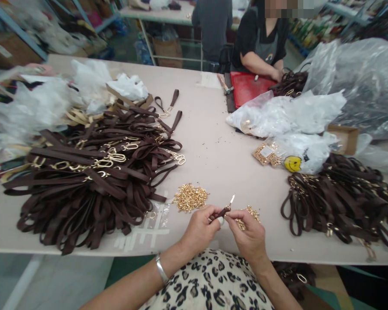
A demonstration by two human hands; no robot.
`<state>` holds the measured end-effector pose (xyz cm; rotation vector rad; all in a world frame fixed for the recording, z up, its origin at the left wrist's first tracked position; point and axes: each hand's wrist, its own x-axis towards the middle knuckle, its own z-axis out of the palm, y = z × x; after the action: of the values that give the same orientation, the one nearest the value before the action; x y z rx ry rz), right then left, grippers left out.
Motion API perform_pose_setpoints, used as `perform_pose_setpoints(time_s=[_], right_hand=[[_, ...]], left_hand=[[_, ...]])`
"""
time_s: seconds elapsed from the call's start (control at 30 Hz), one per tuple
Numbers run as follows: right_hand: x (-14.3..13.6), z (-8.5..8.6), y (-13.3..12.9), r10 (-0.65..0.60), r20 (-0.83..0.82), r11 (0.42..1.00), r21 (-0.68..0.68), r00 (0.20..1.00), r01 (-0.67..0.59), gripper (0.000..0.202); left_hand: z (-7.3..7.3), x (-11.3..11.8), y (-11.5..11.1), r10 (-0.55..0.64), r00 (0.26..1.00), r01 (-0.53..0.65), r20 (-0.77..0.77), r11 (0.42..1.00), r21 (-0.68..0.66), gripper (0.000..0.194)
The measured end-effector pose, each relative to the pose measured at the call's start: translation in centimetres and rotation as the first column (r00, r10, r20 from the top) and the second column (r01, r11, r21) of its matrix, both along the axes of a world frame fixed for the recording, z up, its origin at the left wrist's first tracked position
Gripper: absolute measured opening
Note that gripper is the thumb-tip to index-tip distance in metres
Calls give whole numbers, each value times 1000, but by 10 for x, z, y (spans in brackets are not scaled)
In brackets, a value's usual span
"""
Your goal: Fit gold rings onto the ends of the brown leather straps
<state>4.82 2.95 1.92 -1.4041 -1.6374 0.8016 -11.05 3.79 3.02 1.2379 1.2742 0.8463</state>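
Gripping strap end [224, 211] — no legible writing

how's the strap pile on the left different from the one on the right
The left strap pile is larger and spreads wide, many gold clasps showing on top; the right strap pile is smaller and more tangled, with few clasps showing. Both are dark brown straps lying on the table.

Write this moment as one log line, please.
left hand: holds brown strap end | right hand: pinches same strap end | gold fittings heaped beside | strap pile left
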Motion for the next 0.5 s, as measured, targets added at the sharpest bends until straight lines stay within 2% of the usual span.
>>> perform_pose_setpoints(time_s=[0.13, 0.27, 0.37, 0.5], right_hand=[[-2, -2, -5, -71, -63, 997, -49, 995, 68, 7], [-3, -9, -5, -173, -223, 971, -203, 960, 128, 19], [-5, -11, -1, -210, -330, 946, -307, 920, 106, 29], [-13, 3, -6, -237, -389, 914, -400, 890, 69, 26]], left_hand=[[5, 0, 0, -31, 996, 40, -86, 993, 113, 27], [3, 0, 1, -38, 991, 56, -126, 988, 143, 28], [-1, -4, 0, -62, 994, 70, -88, 993, 95, 29], [4, -5, -5, -112, 993, 113, 20, 990, -84, 23]])
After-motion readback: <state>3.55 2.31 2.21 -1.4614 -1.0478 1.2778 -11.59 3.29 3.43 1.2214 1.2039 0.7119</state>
